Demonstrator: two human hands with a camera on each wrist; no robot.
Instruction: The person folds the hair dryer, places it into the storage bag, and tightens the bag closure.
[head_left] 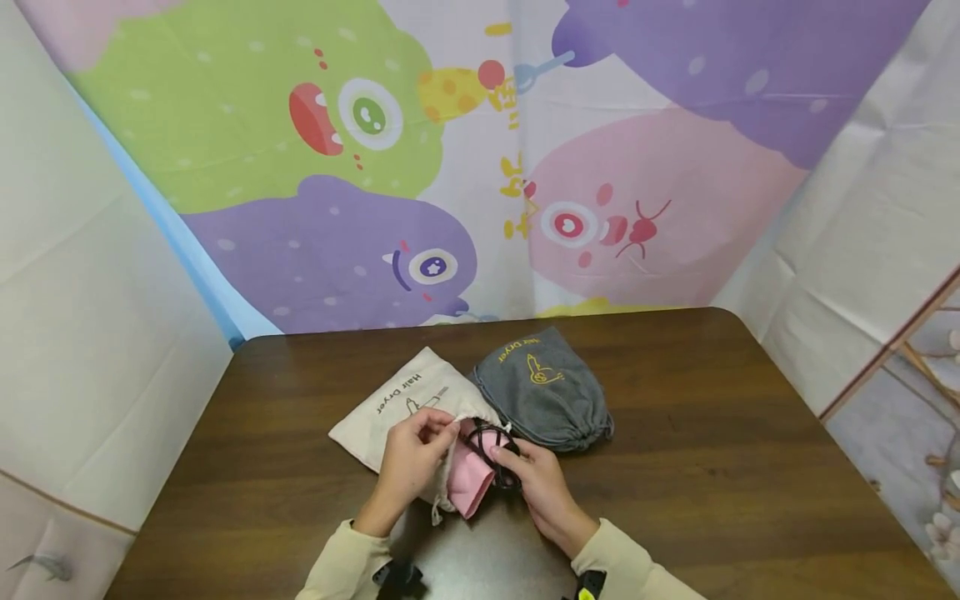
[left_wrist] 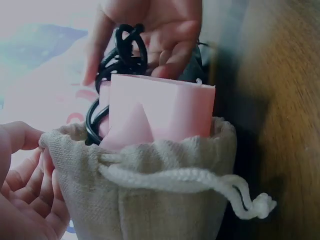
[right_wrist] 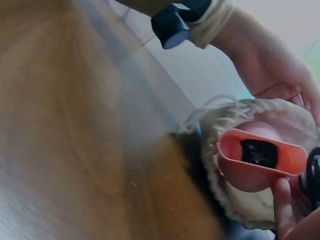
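Observation:
A pink hair dryer (head_left: 470, 481) sticks out of the mouth of a cream drawstring bag (head_left: 390, 400), its flat nozzle (right_wrist: 262, 155) pointing outward. A coiled black cord (left_wrist: 120, 60) lies against the dryer. My left hand (head_left: 416, 450) pinches the rim of the bag between thumb and fingers. At the dryer's other side, my right hand (head_left: 543, 483) holds the dryer with its cord, thumb over the coil. The dryer's rear part is hidden inside the bag. A white drawcord (left_wrist: 170, 180) with a knotted end hangs from the bag's mouth.
A grey drawstring bag (head_left: 543, 392) printed "Hair Dryer" lies just behind and right of the cream one. Both rest on a dark wooden table (head_left: 697, 433). A cartoon-printed curtain (head_left: 517, 167) hangs behind the table's far edge.

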